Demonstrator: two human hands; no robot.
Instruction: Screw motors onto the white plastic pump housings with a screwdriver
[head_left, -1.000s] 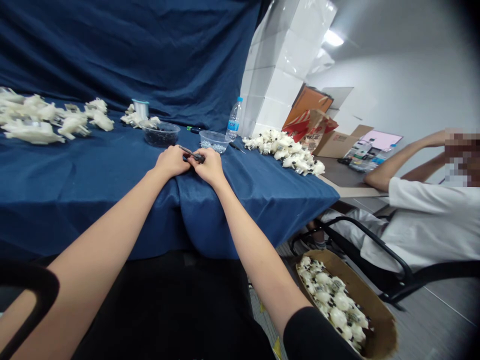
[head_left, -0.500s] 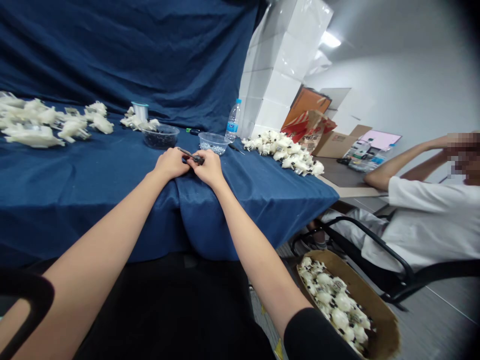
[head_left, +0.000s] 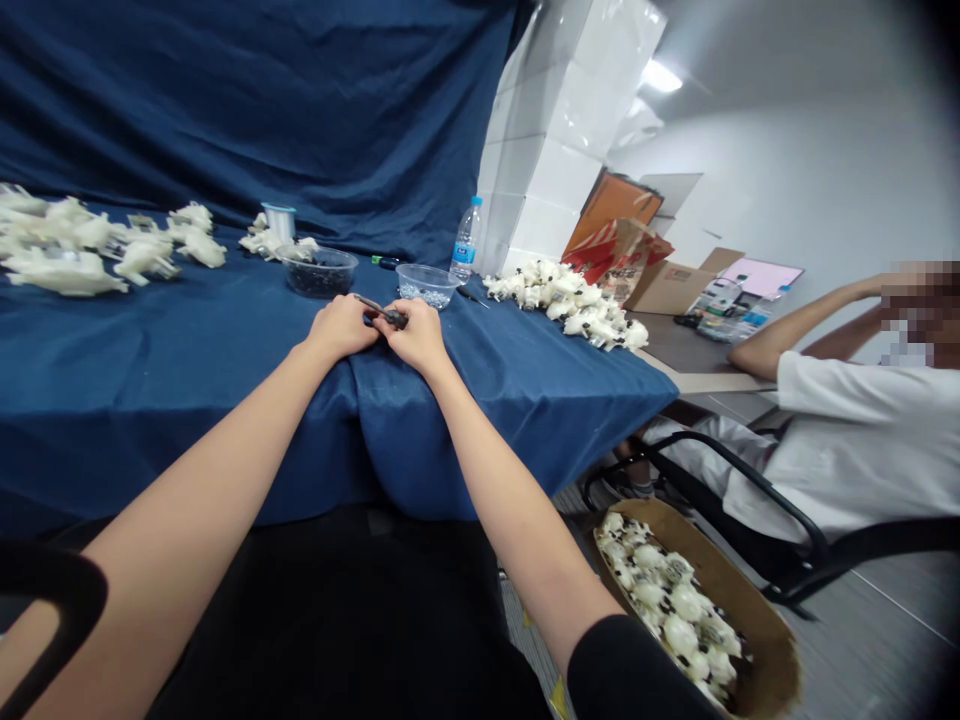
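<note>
At the table's front edge my left hand and my right hand are side by side, fingers curled round one dark, thin object. It is seen nearly edge-on and partly covered by the fingers, so its kind is unclear. Just beyond my left hand stands a clear bowl of small black parts. Past my right hand is a second clear bowl holding small shiny silver pieces. A thin dark tool lies to its right.
Cream plastic pieces lie at left; others with black parts are heaped at right. A spool and water bottle stand behind. A cardboard box of similar pieces is on the floor. Another person sits at right.
My hands and the dark object stay in the same place. The seated person's head has shifted slightly at the far right.
</note>
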